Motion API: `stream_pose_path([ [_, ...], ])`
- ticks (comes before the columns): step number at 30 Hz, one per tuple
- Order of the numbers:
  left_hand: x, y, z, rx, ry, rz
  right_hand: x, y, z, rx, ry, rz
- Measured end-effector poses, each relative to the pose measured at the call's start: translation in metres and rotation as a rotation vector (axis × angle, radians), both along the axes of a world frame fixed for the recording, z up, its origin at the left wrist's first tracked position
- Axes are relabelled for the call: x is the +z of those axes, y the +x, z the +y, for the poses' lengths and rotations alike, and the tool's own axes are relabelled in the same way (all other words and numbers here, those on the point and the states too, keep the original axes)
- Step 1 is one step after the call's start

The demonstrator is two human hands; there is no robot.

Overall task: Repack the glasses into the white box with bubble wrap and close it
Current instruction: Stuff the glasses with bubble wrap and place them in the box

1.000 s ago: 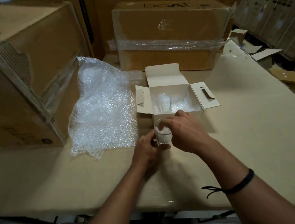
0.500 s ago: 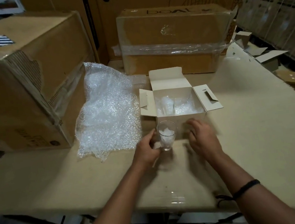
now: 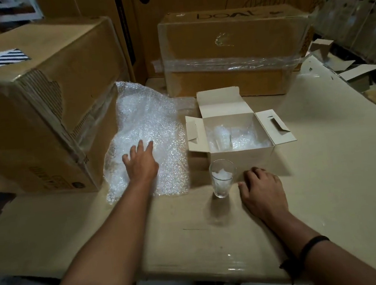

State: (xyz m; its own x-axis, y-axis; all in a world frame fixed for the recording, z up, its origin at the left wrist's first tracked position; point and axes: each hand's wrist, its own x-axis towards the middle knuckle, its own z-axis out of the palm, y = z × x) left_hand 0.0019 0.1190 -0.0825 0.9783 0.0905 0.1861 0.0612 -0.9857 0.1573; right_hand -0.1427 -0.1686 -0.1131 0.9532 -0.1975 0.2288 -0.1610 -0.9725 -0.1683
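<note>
Left hand [image 3: 141, 163] flat on bubble wrap sheet [image 3: 146, 142] with fingers spread wide, gripping nothing; right hand [image 3: 261, 189] resting on cardboard tabletop [image 3: 216, 237] just right of loose glass [image 3: 222, 177], fingers loosely curled, empty, apart from it. Glass upright and unheld just in front of white box [image 3: 242, 157], stuffed with a wad of wrap; box open with flaps out, second glass [image 3: 223, 137] and more wrap inside. Main risks, probably: knocking glass over with right hand or with dragged sheet, or cramming wrapped glass against the one inside, stopping flaps shutting.
</note>
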Motion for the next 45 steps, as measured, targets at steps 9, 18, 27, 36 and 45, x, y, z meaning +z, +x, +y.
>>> stream_pose_path([
  [9, 0.027, -0.007, 0.012, -0.030, -0.536, -0.462, -0.004, 0.004, 0.000, -0.025, -0.002, -0.062],
  [18, -0.003, -0.134, -0.013, -0.281, -0.611, -0.403, 0.000, 0.003, 0.003, -0.052, 0.035, -0.067],
  [27, -0.014, -0.206, -0.035, -0.495, -0.424, -0.246, 0.013, -0.022, 0.005, -0.191, 0.339, -0.317],
  [36, -0.013, -0.238, -0.076, -0.727, -0.555, -0.153, 0.067, -0.055, 0.048, 0.005, 0.706, 0.409],
  [45, 0.002, -0.251, -0.082, -0.877, -0.580, -0.565, 0.086, -0.056, -0.037, 0.079, 0.660, 0.508],
])
